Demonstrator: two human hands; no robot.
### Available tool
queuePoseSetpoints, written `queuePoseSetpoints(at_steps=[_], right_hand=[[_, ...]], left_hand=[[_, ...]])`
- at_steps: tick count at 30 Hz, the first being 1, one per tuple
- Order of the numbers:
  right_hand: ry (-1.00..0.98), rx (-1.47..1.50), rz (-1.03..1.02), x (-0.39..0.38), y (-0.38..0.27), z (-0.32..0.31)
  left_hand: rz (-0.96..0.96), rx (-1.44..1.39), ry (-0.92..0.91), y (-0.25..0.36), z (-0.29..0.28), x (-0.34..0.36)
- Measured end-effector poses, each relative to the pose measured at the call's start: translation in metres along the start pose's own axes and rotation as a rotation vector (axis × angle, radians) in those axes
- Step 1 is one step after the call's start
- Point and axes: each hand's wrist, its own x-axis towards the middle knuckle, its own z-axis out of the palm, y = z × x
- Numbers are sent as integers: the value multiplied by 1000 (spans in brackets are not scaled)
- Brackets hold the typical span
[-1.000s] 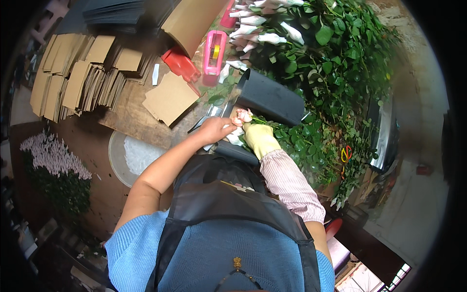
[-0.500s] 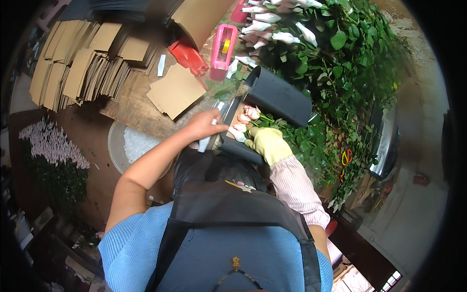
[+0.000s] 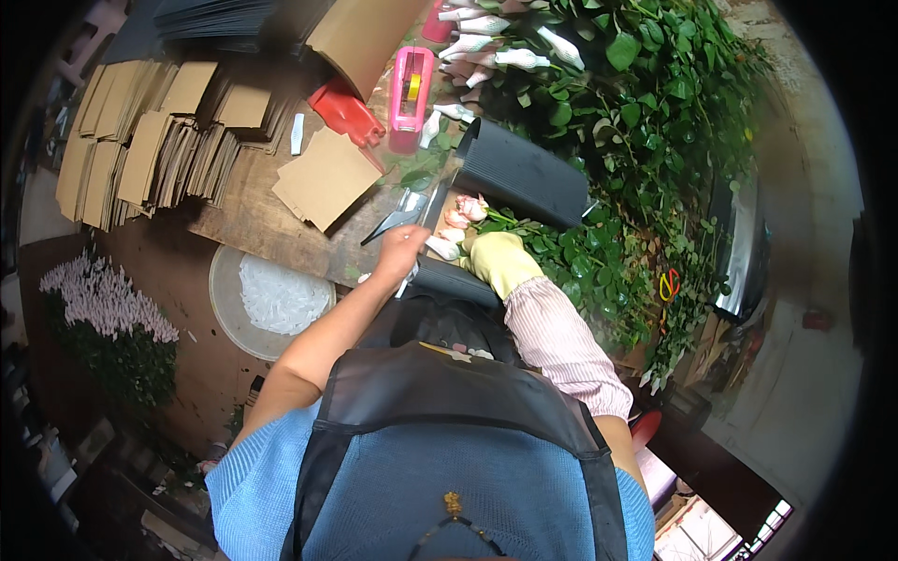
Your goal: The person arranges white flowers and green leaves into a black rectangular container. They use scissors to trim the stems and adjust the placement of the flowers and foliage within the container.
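Pink roses (image 3: 470, 208) lie with their stems to the right on a cardboard piece inside a black corrugated wrap (image 3: 522, 173). A white-sleeved bloom (image 3: 442, 249) is below them. My bare left hand (image 3: 404, 245) is closed at the wrap's left side, holding a white sleeve (image 3: 406, 281) that shows under its fingers. My right hand (image 3: 500, 264), in a pale yellow glove and striped oversleeve, is closed low among the stems beside the sleeved bloom; what its fingertips grip is hidden.
Cardboard stacks (image 3: 140, 150), loose cards (image 3: 325, 178), a red plastic tool (image 3: 348, 110) and a pink tape dispenser (image 3: 410, 122) occupy the wooden table (image 3: 243, 229). Sleeved roses and foliage (image 3: 636, 140) fill the right, with scissors (image 3: 670, 284). A basin (image 3: 271, 299) stands lower left.
My left hand has drawn leftward from the rose heads with a white sleeve, uncovering more of the blooms. My gloved right hand has shifted slightly down and right.
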Motion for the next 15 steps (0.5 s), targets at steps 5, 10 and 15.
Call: queuePoseSetpoints(at_steps=[5,10,15], right_hand=[[26,-30,-34,9,8,9],[-23,475,255,26,8,24],[9,965,278,46,20,46]], left_hand=[[15,57,34,49,-84,-35],[-172,1754,-169,36,-210,-90],[87,913,-399,55,-116,-41]])
